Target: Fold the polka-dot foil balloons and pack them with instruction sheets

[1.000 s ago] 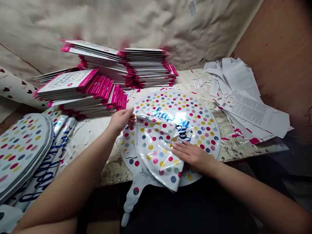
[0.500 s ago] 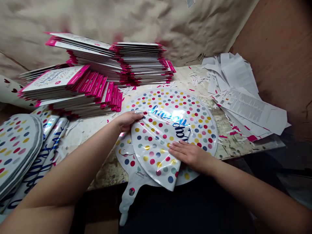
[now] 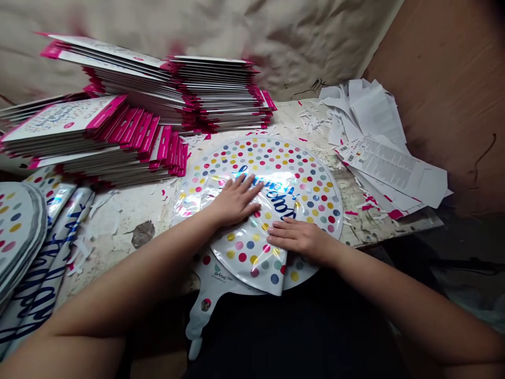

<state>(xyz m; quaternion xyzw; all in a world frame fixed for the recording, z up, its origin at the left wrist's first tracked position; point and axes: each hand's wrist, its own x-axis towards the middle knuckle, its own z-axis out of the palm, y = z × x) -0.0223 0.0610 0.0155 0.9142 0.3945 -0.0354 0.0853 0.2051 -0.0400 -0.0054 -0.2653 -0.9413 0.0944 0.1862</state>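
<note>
1. The spread dotted foil balloon (image 3: 317, 197) lies flat on the worktable (image 3: 153, 205), its neck (image 3: 201, 310) pointing down past the table edge.
2. A folded dotted foil flap (image 3: 248, 252) rests on the spread balloon's lower middle, its tip reaching that balloon's lower rim. Whether both are one piece, I cannot tell.
3. The left hand (image 3: 236, 202) presses on the flap's upper part, palm down, fingers wide apart, gripping nothing.
4. The right hand (image 3: 302, 239) lies flat at the flap's right edge, fingers close together.
5. Judging by this, one fold is made and being smoothed; the spread balloon's outer area remains unfolded.
6. Magenta-topped card packets (image 3: 224, 97) are stacked behind the spread balloon; more flat dotted balloons (image 3: 18, 226) lie left of it, printed paper sheets (image 3: 394, 163) right.
</note>
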